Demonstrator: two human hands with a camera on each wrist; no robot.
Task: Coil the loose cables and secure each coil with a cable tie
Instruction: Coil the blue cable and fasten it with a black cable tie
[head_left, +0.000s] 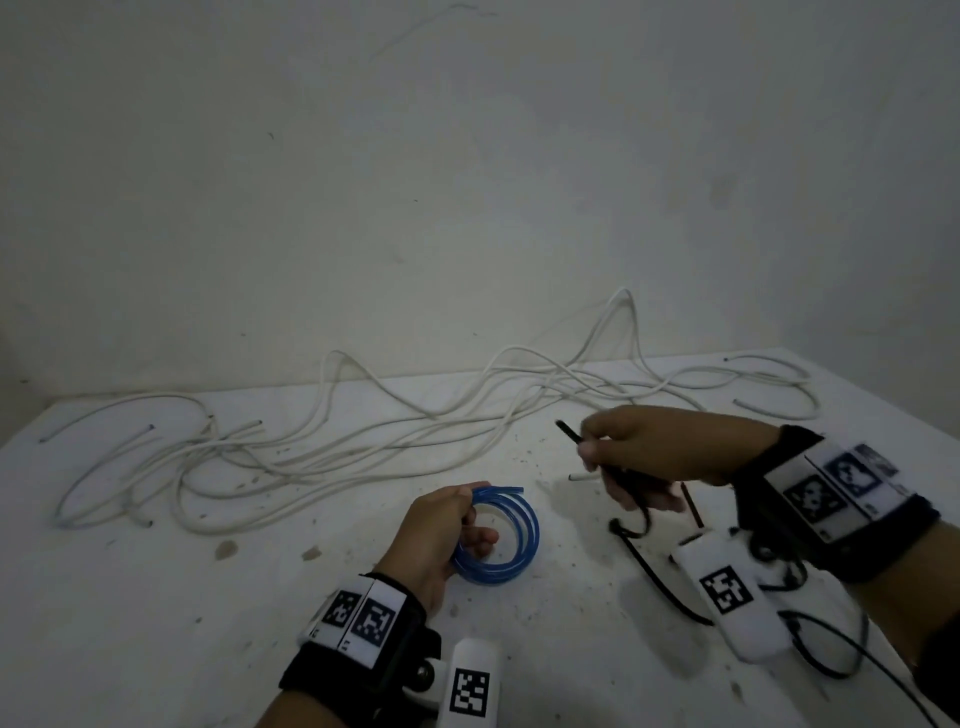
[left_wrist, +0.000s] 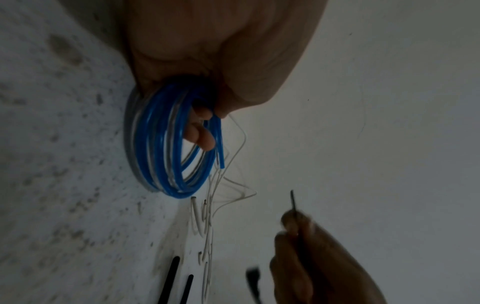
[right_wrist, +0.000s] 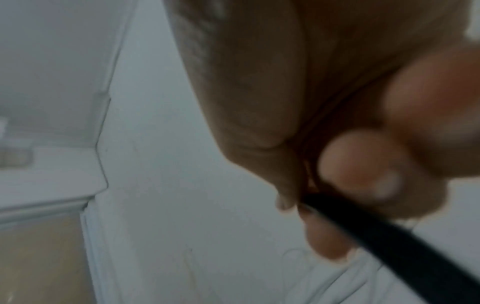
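Note:
A blue cable coil (head_left: 511, 535) stands on edge on the white table (head_left: 156, 597), and my left hand (head_left: 441, 535) grips its near side with fingers curled through the loops. The left wrist view shows the same blue cable coil (left_wrist: 166, 144) with its free end pointing down past my fingers (left_wrist: 202, 135). To the right, my right hand (head_left: 639, 457) pinches a black cable tie (head_left: 569, 432) whose tip points up and left. In the right wrist view the black cable tie (right_wrist: 384, 242) runs out from between thumb and fingertips (right_wrist: 363, 164), blurred.
Loose white cables (head_left: 363, 441) sprawl in a tangle across the back of the table along the wall (head_left: 467, 182). More black cable ties (head_left: 654, 566) lie on the table under my right wrist. Dark specks dot the table surface.

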